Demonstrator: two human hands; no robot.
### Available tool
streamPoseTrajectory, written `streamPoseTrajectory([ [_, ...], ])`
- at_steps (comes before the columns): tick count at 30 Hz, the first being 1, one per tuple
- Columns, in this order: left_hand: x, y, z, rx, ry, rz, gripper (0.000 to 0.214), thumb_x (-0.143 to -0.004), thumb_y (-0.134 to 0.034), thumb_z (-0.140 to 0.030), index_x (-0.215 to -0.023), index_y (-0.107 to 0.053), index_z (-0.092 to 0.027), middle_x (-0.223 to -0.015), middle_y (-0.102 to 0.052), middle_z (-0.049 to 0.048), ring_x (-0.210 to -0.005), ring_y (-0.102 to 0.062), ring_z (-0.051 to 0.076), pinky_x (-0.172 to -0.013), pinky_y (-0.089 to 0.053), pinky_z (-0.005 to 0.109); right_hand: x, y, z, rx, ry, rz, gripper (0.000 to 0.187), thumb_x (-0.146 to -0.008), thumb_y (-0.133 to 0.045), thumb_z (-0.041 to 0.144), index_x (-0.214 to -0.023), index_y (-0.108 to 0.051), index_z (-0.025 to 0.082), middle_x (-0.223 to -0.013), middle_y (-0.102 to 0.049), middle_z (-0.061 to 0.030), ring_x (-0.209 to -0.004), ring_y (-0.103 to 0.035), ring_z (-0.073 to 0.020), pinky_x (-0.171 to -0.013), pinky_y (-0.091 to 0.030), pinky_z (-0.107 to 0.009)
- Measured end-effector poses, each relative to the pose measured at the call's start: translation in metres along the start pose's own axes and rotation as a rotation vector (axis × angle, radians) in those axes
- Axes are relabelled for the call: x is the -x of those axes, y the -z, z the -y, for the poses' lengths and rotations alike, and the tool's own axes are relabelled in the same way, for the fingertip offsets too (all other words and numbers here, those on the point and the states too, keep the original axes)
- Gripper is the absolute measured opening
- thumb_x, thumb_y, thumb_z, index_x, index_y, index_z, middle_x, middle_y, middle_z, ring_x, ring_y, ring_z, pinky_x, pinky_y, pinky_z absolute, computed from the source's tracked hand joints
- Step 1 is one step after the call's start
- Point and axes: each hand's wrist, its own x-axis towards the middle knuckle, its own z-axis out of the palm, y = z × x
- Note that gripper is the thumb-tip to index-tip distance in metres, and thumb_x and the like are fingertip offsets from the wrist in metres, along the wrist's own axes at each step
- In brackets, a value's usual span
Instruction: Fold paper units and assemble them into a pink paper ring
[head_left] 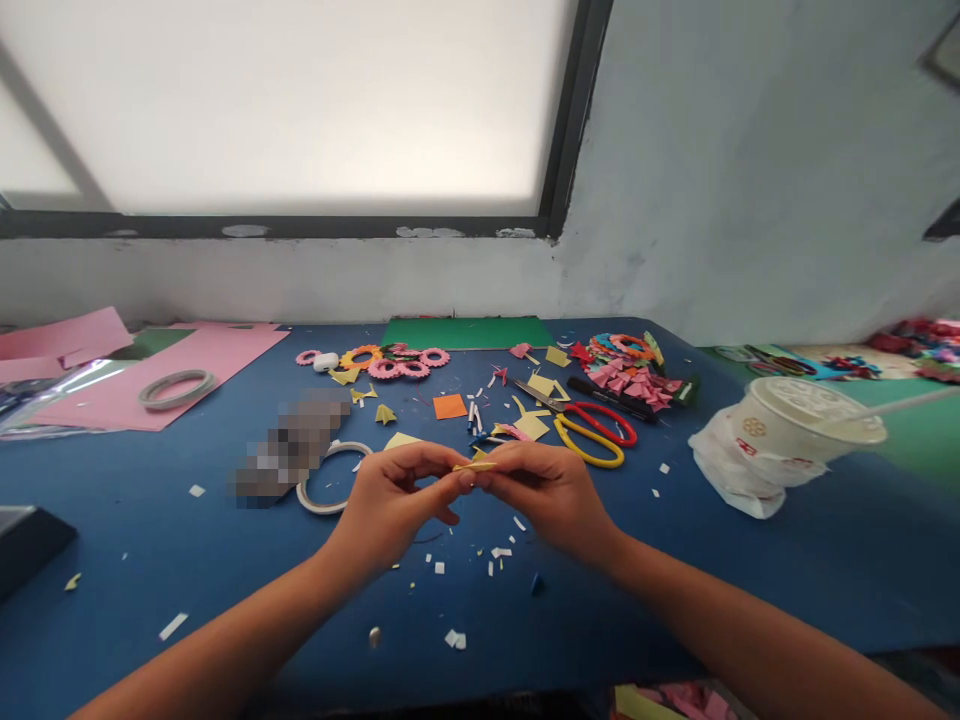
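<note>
A small folded yellow paper piece (474, 465) is pinched between both hands above the blue table (150, 530). My left hand (394, 500) grips its left end with thumb and fingertips closed. My right hand (544, 485) pinches its right end, fingers curled. Just behind the hands lie more yellow paper pieces (532, 425) and two pairs of scissors, one with yellow handles (589, 448) and one with red handles (606, 420).
A tape ring (330, 480) lies left of my hands, another tape roll (176, 388) on pink paper (187, 365). Pink and orange paper flowers (397, 362), a green sheet (469, 332), pink folded bits (634, 385), a lidded cup with straw (795, 425) on the right.
</note>
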Motion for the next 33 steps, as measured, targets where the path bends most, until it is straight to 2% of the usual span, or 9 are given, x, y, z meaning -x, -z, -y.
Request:
streamPoseTrajectory([
  [6, -0.004, 0.014, 0.001, -0.298, 0.093, 0.222, 0.024, -0.072, -0.066, -0.032, -0.091, -0.070, -0.017, -0.074, -0.068, 0.0029, -0.058, -0.059, 0.011, -0.052, -0.053, 0.021, -0.007, 0.014, 0.001, 0.165, -0.089, 0.299, 0.016, -0.078, -0.062, 0.028, -0.077, -0.071, 0.015, -0.064, -0.062, -0.0012, -0.055, -0.051, -0.0097, -0.049, -0.037, -0.022],
  [9, -0.005, 0.016, 0.005, -0.368, 0.133, 0.267, 0.019, -0.073, -0.063, -0.031, -0.085, -0.073, -0.018, -0.067, -0.069, 0.0030, -0.060, -0.061, 0.013, -0.055, -0.053, 0.022, -0.008, 0.015, -0.002, 0.213, -0.119, 0.391, 0.017, -0.078, -0.062, 0.029, -0.074, -0.070, 0.015, -0.061, -0.060, -0.0004, -0.055, -0.048, -0.0092, -0.048, -0.035, -0.021],
  [15, -0.006, 0.016, 0.008, -0.340, 0.085, 0.199, 0.015, -0.070, -0.065, -0.028, -0.078, -0.074, -0.020, -0.063, -0.070, 0.0028, -0.057, -0.061, 0.013, -0.052, -0.048, 0.021, -0.009, 0.012, -0.006, 0.154, -0.196, 0.391, 0.019, -0.079, -0.061, 0.033, -0.079, -0.070, 0.017, -0.063, -0.061, -0.0001, -0.057, -0.051, -0.0094, -0.052, -0.038, -0.021],
  [20, -0.002, 0.013, 0.007, -0.329, 0.080, 0.137, 0.016, -0.068, -0.067, -0.032, -0.072, -0.074, -0.019, -0.058, -0.067, 0.0017, -0.050, -0.055, 0.011, -0.045, -0.040, 0.019, -0.005, 0.006, -0.004, 0.158, -0.165, 0.207, 0.017, -0.073, -0.067, 0.035, -0.077, -0.069, 0.018, -0.070, -0.066, -0.0012, -0.060, -0.057, -0.0113, -0.054, -0.043, -0.022],
  [22, 0.000, 0.011, 0.008, -0.329, 0.095, 0.140, 0.017, -0.069, -0.066, -0.032, -0.070, -0.073, -0.017, -0.055, -0.065, 0.0016, -0.048, -0.052, 0.010, -0.044, -0.038, 0.019, -0.003, 0.005, -0.002, 0.151, -0.153, 0.177, 0.016, -0.074, -0.066, 0.033, -0.078, -0.069, 0.018, -0.071, -0.067, -0.0018, -0.063, -0.058, -0.0124, -0.056, -0.045, -0.024],
  [28, 0.001, 0.008, 0.013, -0.349, 0.074, 0.196, 0.022, -0.075, -0.061, -0.032, -0.069, -0.071, -0.013, -0.060, -0.065, 0.0029, -0.053, -0.053, 0.010, -0.048, -0.040, 0.018, -0.005, 0.005, 0.002, 0.242, -0.055, 0.234, 0.012, -0.080, -0.061, 0.027, -0.077, -0.069, 0.019, -0.073, -0.065, -0.0017, -0.066, -0.059, -0.0118, -0.058, -0.045, -0.022],
  [31, 0.002, 0.007, 0.016, -0.365, 0.082, 0.273, 0.028, -0.079, -0.056, -0.035, -0.071, -0.070, -0.013, -0.061, -0.065, 0.0035, -0.055, -0.056, 0.011, -0.051, -0.043, 0.019, -0.006, 0.007, 0.001, 0.309, 0.001, 0.282, 0.014, -0.079, -0.062, 0.028, -0.074, -0.069, 0.018, -0.067, -0.063, -0.0020, -0.061, -0.055, -0.0110, -0.054, -0.043, -0.022],
  [33, 0.003, 0.006, 0.017, -0.409, 0.056, 0.281, 0.030, -0.080, -0.054, -0.036, -0.072, -0.070, -0.012, -0.060, -0.065, 0.0037, -0.053, -0.055, 0.011, -0.049, -0.042, 0.019, -0.007, 0.009, -0.002, 0.305, -0.027, 0.341, 0.017, -0.078, -0.062, 0.031, -0.073, -0.069, 0.016, -0.062, -0.062, -0.0013, -0.055, -0.051, -0.0099, -0.050, -0.040, -0.021],
])
